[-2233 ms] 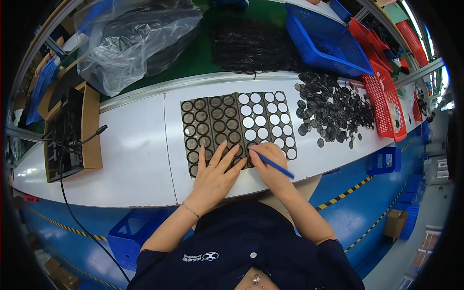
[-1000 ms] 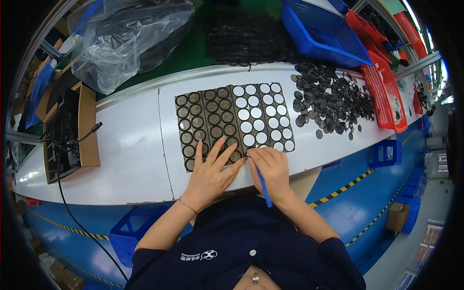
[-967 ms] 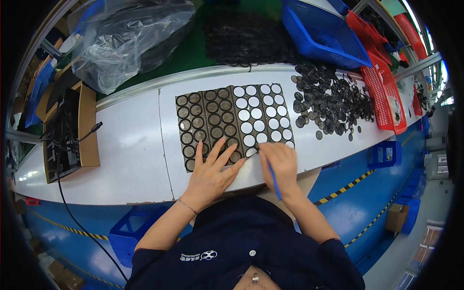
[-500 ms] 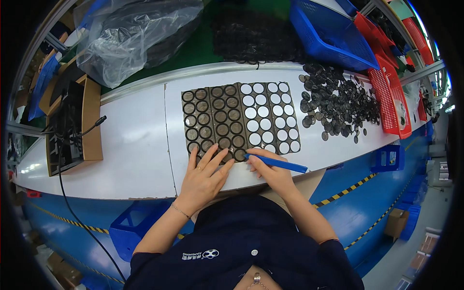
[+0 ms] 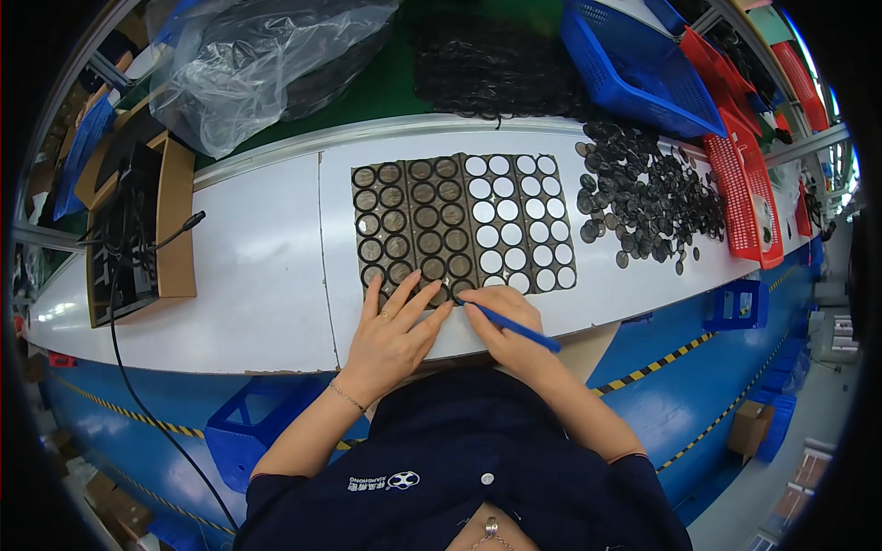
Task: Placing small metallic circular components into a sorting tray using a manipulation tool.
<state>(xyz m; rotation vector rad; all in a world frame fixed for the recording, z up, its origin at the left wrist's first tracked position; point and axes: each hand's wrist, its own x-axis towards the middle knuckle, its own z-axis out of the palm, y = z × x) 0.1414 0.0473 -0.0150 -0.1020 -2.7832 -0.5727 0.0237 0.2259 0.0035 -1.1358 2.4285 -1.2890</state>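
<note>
The brown sheet [image 5: 468,216] lies flat on the white bench [image 5: 257,248], close to the bench's near edge. Black-rimmed circles [image 5: 425,218] fill its left part; white circles [image 5: 506,210] fill its right part — whether discs or holes showing the bench, I cannot tell. The left hand [image 5: 390,338] rests at the sheet's near edge, its fingers spread wide with nothing visible in their grasp, the tips lying over the lowest black-rimmed circles. The right hand [image 5: 510,320] sits just right of it, at the same edge, its fingers closed narrowly around a slim blue tool [image 5: 533,335]. The tool points toward the stretch of edge where the black-rimmed and white areas meet; the exact contact is too small to make out. Just right of the sheet spreads a heap of dark round pieces [image 5: 648,197], with a red basket [image 5: 742,207] farther right.

To work well here, I would keep the left fingers firm and near the tool but out of its path, so the sheet cannot slide or lift. The tool is best held low — a steep angle could gouge or tear material that looks thin — with light, short pressure at one circle's rim at a time.
</note>
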